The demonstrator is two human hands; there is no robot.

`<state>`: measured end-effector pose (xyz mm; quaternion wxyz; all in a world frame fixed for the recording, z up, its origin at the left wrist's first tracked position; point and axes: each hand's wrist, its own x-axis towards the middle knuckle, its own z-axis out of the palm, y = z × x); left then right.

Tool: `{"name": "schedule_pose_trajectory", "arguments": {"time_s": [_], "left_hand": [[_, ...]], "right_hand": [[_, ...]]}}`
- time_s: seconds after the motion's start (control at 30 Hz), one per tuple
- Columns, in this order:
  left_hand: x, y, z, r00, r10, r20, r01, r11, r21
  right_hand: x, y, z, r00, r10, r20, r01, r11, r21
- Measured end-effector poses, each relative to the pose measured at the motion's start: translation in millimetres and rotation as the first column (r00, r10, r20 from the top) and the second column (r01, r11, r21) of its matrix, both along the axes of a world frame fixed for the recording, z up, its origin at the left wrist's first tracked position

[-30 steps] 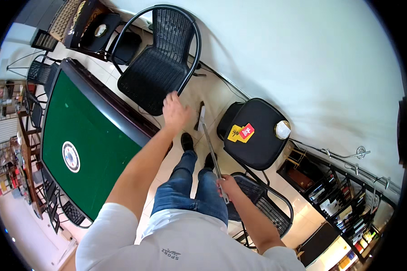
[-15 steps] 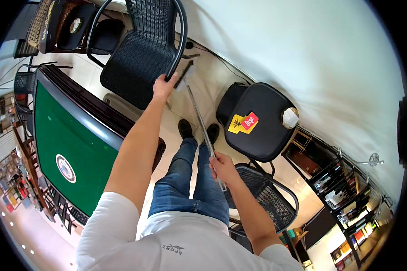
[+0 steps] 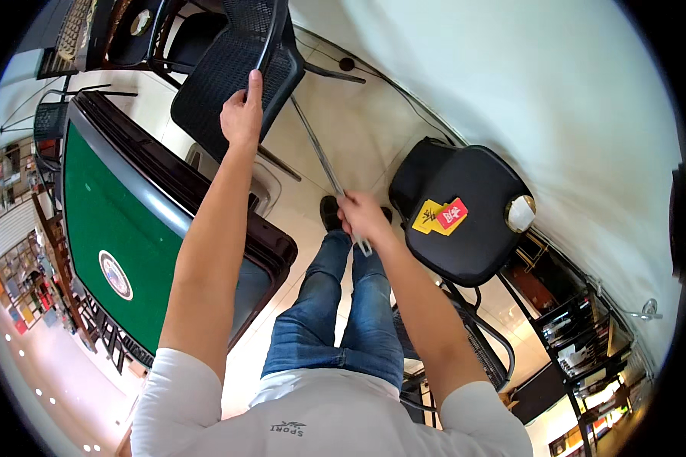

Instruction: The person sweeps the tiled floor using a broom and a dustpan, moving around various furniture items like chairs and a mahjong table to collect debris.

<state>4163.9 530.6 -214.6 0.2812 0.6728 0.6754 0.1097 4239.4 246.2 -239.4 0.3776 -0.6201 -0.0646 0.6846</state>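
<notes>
My left hand [image 3: 242, 114] is closed round the armrest of a black woven chair [image 3: 213, 80], its thumb lying along the rail. The chair looks tilted, with two legs showing at its right and near sides. My right hand [image 3: 363, 217] is wrapped round the grey metal handle of a broom [image 3: 318, 143], close to its upper end. From that hand the handle slants away to the floor, and its far end with the bristles is hidden behind the chair.
To the left stands a green-topped table [image 3: 118, 221] with a dark raised rim. A black padded chair [image 3: 472, 228] by the white wall bears yellow and red cards [image 3: 440, 217] and a white round item [image 3: 520, 214]. A cable [image 3: 404, 93] runs along the wall base.
My left hand has moved forward and left with the chair, tipping it. My right hand has pushed the broom forward, and its bristled head has gone out of sight behind the chair.
</notes>
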Motion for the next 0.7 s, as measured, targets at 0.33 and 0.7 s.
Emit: {"name": "schedule_pose_trajectory", "arguments": {"time_s": [0.33, 0.7], "left_hand": [[5.0, -15.9, -4.2, 1.000, 0.000, 0.005, 0.000, 0.999, -0.039], [6.2, -10.0, -11.6, 1.000, 0.008, 0.025, -0.007, 0.999, -0.032]], "right_hand": [[20.9, 106.2, -68.0, 0.984, -0.175, 0.032, 0.177, 0.983, -0.053], [-89.2, -100.2, 50.5, 0.864, -0.482, -0.146, 0.453, 0.871, -0.193]]}}
